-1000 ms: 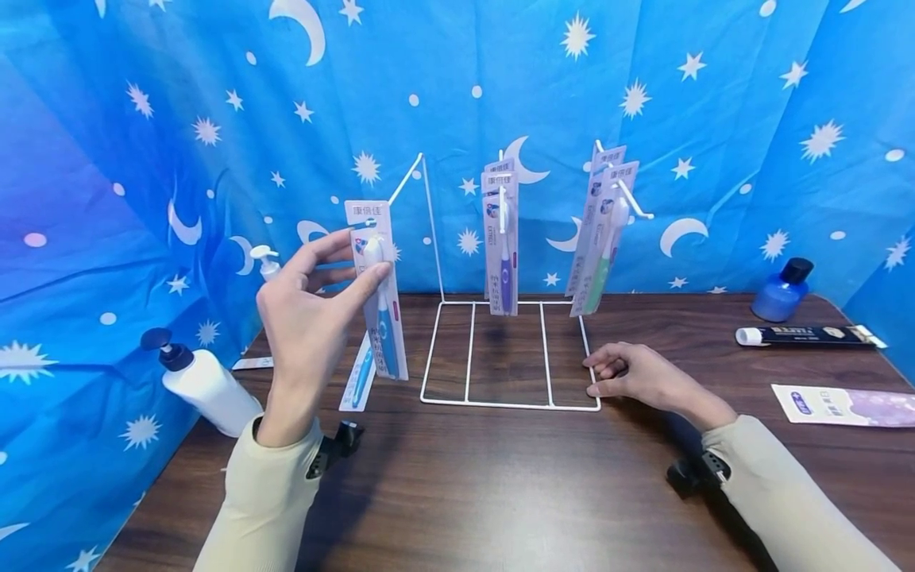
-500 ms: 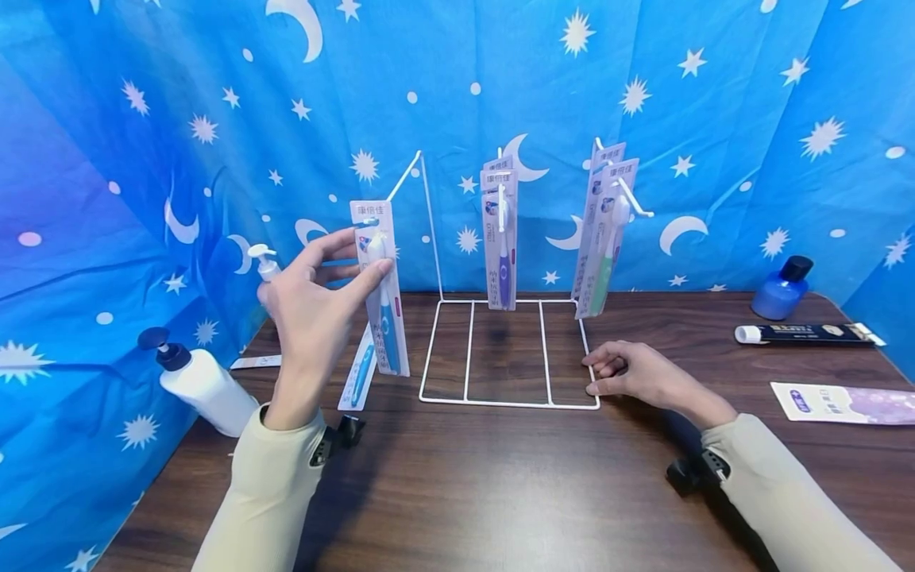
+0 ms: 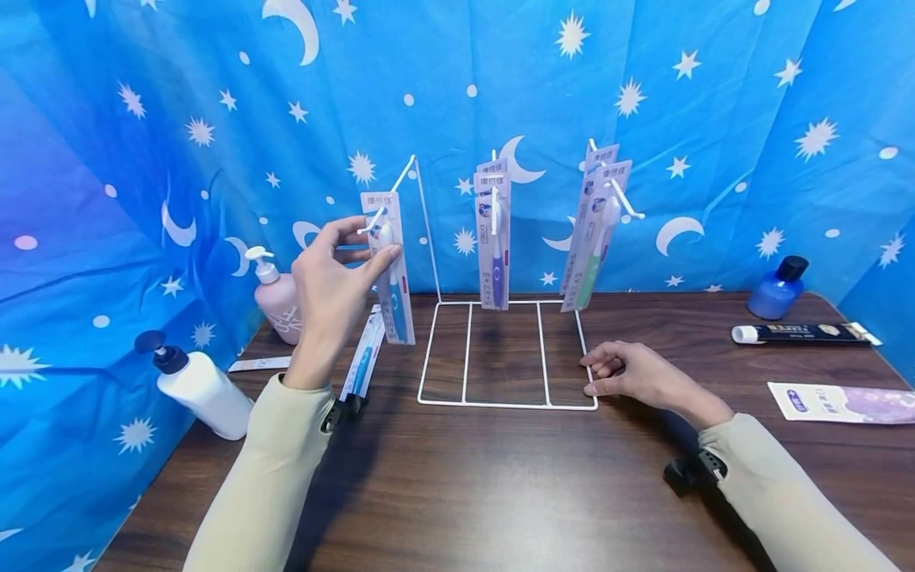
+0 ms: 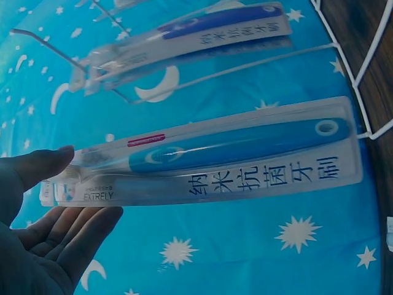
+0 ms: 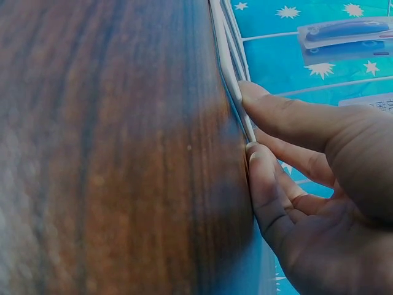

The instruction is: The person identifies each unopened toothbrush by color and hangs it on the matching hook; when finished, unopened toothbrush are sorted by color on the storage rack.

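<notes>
My left hand [image 3: 332,278] pinches a packaged blue toothbrush [image 3: 398,306] near its top, thumb on one side and fingers on the other. The left hook [image 3: 373,220] of the white wire rack [image 3: 507,406] sticks out in front of the card, so the pack is on that hook. In the left wrist view the toothbrush pack [image 4: 245,147] lies lengthwise across the frame. My right hand [image 3: 639,373] pinches the right side of the rack's base between thumb and fingers. Packaged purple toothbrushes [image 3: 498,274] hang on the middle hook, green ones [image 3: 592,266] on the right hook.
Another packaged blue toothbrush [image 3: 364,357] lies on the table below my left hand. Left stand a white pump bottle [image 3: 207,393] and a pink pump bottle [image 3: 281,306]. Right are a blue bottle [image 3: 775,295], a black tube [image 3: 801,334] and a white-and-pink tube [image 3: 836,403].
My left hand has moved right and slightly up with the toothbrush pack, and the hook's end now shows in front of the card. My right hand stays on the rack's base.
</notes>
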The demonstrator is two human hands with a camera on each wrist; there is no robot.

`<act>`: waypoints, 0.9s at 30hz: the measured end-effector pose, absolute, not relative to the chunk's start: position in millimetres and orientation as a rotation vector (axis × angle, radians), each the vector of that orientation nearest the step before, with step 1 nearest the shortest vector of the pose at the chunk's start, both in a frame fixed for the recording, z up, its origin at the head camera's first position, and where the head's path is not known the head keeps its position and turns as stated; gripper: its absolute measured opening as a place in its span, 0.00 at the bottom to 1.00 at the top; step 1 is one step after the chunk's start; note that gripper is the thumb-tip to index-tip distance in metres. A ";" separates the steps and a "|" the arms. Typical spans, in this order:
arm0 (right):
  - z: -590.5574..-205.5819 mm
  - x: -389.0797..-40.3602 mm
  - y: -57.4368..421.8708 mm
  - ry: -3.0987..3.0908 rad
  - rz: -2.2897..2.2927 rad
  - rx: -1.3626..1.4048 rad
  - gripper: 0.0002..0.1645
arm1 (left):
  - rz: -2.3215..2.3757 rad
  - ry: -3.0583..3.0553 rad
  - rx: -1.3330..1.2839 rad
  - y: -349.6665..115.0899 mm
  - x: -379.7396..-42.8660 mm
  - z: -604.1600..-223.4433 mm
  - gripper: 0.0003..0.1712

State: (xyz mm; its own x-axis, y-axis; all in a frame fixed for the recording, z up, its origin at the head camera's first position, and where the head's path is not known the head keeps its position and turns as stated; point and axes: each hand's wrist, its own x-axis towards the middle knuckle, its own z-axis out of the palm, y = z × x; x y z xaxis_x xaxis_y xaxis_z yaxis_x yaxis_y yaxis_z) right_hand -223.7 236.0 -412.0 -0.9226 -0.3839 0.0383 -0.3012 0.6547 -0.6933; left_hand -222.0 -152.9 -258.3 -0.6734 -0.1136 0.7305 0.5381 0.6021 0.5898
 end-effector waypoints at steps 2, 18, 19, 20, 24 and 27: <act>-411.8 -223.6 236.2 2.754 -1.124 -0.568 0.24 | -1.076 -2.068 -0.340 -151.6 -227.8 -258.6 0.30; -410.8 -223.5 235.0 2.761 -1.114 -0.573 0.23 | -1.036 -2.087 -0.378 -145.1 -267.1 -259.6 0.27; -410.9 -223.4 235.2 2.763 -1.116 -0.575 0.23 | -1.037 -2.091 -0.382 -144.7 -268.7 -259.8 0.27; -411.1 -223.2 235.3 2.765 -1.116 -0.576 0.23 | -1.039 -2.097 -0.380 -144.3 -270.3 -260.1 0.27; -411.7 -223.1 235.9 2.769 -1.117 -0.580 0.23 | -1.063 -2.095 -0.376 -142.0 -276.0 -260.8 0.27; -412.0 -222.7 236.1 2.757 -1.126 -0.577 0.24 | -1.096 -2.101 -0.359 -141.3 -278.4 -261.2 0.28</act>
State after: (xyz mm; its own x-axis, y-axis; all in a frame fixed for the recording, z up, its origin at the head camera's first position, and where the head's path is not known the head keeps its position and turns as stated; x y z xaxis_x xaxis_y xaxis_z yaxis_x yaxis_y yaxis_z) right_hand -222.7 236.1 -412.0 -0.9219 -0.3850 0.0427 -0.3048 0.6530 -0.6933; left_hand -278.4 -141.3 -261.2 -0.6959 -0.0824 0.7134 0.5379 0.5982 0.5939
